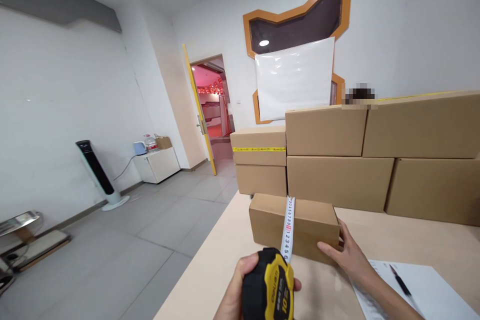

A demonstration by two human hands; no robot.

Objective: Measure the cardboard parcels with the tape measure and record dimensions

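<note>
A black and yellow tape measure (277,290) is gripped in my left hand (238,280), close to the camera. Its white blade (288,225) runs out over the top and front of a small cardboard box (270,225), reaching the box's far edge. That box lies on the table, long side toward me. My right hand (347,250) grips the box's right end, thumb on the front face and fingers around the side. Beneath my right forearm lies a sheet of white paper (431,280) with a black pen (401,280) on it.
Large cardboard boxes (337,180) are stacked along the back of the light wooden table (210,255). Yellow tape wraps a smaller stack (258,180) at their left. Beyond the table's left edge are grey floor, a tower fan (97,170), a white cabinet (161,165) and an open door (198,110).
</note>
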